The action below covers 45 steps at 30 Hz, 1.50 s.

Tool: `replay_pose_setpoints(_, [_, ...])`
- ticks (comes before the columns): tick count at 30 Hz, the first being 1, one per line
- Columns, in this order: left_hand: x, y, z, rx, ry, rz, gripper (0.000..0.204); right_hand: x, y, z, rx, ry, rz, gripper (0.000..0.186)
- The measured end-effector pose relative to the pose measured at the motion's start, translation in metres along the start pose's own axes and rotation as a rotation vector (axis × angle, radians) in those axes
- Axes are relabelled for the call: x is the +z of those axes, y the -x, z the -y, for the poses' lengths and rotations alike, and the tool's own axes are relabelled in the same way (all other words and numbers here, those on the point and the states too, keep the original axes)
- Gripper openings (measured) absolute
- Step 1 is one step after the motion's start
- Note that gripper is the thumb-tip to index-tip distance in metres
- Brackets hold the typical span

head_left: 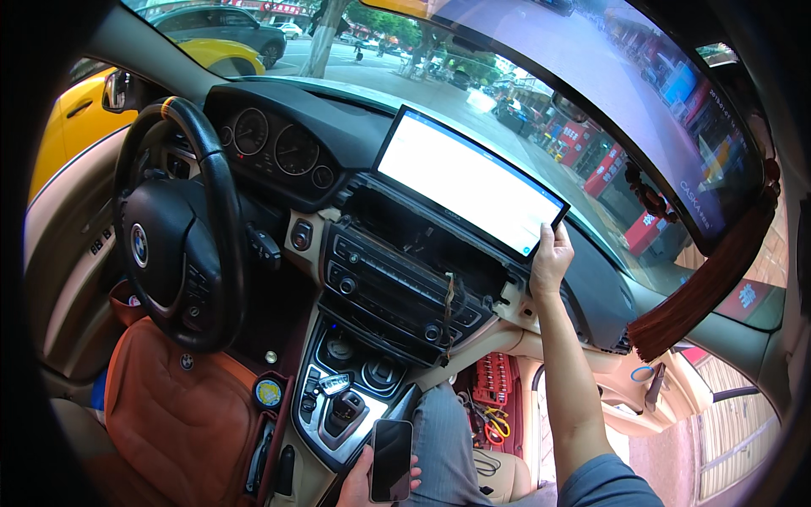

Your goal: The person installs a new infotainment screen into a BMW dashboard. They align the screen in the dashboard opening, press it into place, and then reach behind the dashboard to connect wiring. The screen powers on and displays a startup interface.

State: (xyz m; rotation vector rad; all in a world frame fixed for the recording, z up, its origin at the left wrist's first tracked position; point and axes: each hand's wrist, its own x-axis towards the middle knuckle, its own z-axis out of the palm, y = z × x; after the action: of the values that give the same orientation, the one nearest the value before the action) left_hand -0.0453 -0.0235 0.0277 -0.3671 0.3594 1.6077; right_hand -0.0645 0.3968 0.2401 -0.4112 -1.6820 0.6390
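Observation:
My right hand (549, 262) grips the lower right corner of a wide display (465, 177) with a lit white screen, above the center dash. Below it are an open dashboard cavity (397, 241) with exposed brackets and the radio and climate panel (380, 287); a loose strip (449, 308) hangs over that panel's right part. In my left hand (361, 477), at the bottom center beside the gear selector (345, 408), is a black smartphone (390, 460) with a dark screen, held upright, fingers round its edges.
Steering wheel (224, 253) at left, above an orange seat cover (177, 397). A red tool case (494, 378) and pliers (494, 422) lie past my leg (443, 435). A mirror display (642, 84) with hanging tassel (693, 296) is overhead right. Cars (220, 55) show outside.

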Motion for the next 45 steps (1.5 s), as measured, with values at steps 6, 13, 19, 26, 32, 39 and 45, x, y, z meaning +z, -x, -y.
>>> replay_pose_setpoints(6, [0.0000,0.0003,0.0004,0.013,-0.005,-0.004,0.066,-0.0072,-0.0011,-0.0039,0.036,0.014,0.043,0.032])
replay_pose_setpoints(13, [-0.0005,-0.0003,0.0009,0.015,0.011,0.012,0.065,-0.0048,-0.0008,-0.0011,-0.016,-0.019,0.030,0.027])
replay_pose_setpoints(19, [-0.0007,-0.0002,0.0011,0.022,0.005,0.007,0.065,-0.0028,-0.0005,0.0015,-0.015,-0.056,0.013,0.022])
replay_pose_setpoints(26, [-0.0005,0.0000,0.0012,0.023,-0.002,0.002,0.065,-0.0021,-0.0003,0.0010,-0.008,-0.096,0.008,0.023])
replay_pose_setpoints(32, [0.0016,0.0014,0.0009,0.019,-0.007,-0.001,0.065,-0.0028,0.0006,0.0026,-0.010,-0.103,0.021,0.022])
replay_pose_setpoints(39, [0.0031,0.0018,0.0002,0.014,-0.007,-0.003,0.065,-0.0043,0.0010,0.0026,0.030,-0.089,0.033,0.026])
replay_pose_setpoints(45, [0.0055,0.0032,-0.0001,0.022,-0.013,-0.005,0.066,-0.0037,0.0017,0.0051,0.020,-0.085,0.034,0.025])
